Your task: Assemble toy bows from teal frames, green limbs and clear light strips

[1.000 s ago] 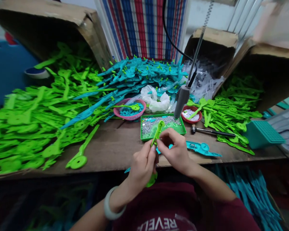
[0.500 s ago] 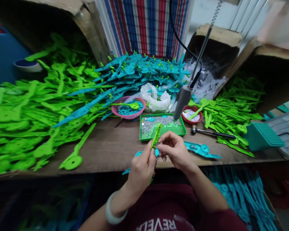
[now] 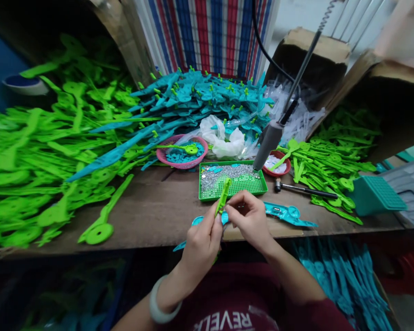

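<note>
Now, green part jutting from gripping left hand, right hand pinched alongside.

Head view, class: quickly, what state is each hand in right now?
Left hand: closed, holding a green plastic piece.
Right hand: thumb and finger closed in a pinch at that piece; whether they grip something tiny cannot be told.

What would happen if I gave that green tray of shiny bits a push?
The green tray would probably slide rather than tip, because it's wide and low. The shiny bits would likely shift about, since they lie loose, but its raised rim might keep most in.
</note>
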The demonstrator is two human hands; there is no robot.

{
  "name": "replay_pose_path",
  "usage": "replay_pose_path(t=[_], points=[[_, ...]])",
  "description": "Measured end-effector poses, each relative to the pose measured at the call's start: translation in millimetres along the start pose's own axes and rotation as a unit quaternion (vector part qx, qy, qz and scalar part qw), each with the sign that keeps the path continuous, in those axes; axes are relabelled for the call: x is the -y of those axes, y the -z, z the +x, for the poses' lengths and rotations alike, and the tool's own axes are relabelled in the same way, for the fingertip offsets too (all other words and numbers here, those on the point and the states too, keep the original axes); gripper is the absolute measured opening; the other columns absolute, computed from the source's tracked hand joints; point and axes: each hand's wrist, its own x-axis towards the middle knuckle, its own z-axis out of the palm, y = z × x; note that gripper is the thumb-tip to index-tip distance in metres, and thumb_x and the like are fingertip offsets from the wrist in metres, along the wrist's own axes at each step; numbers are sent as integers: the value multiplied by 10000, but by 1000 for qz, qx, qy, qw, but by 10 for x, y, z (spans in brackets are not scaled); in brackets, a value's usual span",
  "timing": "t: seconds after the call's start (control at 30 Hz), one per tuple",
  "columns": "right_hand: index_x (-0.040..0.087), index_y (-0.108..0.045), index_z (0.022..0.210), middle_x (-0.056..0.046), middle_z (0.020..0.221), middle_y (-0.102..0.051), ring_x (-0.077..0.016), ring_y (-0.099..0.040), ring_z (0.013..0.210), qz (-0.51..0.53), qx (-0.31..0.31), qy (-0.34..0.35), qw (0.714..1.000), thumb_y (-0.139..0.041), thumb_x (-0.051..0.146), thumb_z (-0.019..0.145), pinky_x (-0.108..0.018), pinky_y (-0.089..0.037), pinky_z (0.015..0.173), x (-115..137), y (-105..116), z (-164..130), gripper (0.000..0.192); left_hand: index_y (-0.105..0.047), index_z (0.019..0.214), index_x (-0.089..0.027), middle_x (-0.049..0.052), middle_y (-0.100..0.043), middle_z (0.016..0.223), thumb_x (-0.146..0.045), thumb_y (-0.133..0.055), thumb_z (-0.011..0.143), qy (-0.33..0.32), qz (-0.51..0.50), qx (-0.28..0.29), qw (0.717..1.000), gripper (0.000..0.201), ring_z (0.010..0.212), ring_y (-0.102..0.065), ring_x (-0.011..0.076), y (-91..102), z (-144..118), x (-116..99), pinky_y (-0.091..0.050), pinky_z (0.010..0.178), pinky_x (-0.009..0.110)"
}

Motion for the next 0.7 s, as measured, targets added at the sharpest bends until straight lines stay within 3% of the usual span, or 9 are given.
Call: replay_pose_path(t=[0.13, 0.27, 0.43, 0.7], points=[[206, -607, 752, 1, 709, -609, -117, -582, 640, -144, -26, 175, 974, -609, 196, 873, -244, -508, 580, -40, -8, -22, 122, -610, 1378, -157, 59, -754, 772, -307, -354, 1045, -7, -2, 10, 1000, 447, 729, -731, 190, 12, -15, 10, -597, 701, 257], [204, -672, 910, -56, 838, -679, -153, -652, 771, -230, 25, 297, 927, -554, 165, 962, -281, -564, 683, -122, 56, -8, 135, -613, 1369, -146, 82, -773, 860, -293, -352, 1044, -17, 6, 10, 1000, 442, 761, -740, 193, 40, -10, 43, -601, 724, 261], [188, -687, 1065, -88, 926, -721, -157, -693, 825, -262, 73, 344, 899, -535, 137, 986, -270, -592, 706, -218, 126, 10, 179, -587, 1396, -154, 84, -773, 878, -289, -339, 1047, -19, 20, 21, 999, 449, 751, -739, 191, 24, -11, 87, -609, 733, 278], [203, -675, 1083, -75, 910, -736, -172, -709, 828, -252, 65, 345, 902, -582, 121, 943, -292, -601, 721, -283, 171, 1, 188, -573, 1389, -125, 106, -775, 892, -315, -296, 1074, -53, 60, 13, 997, 461, 687, -736, 188, -46, -22, 104, -611, 751, 293]])
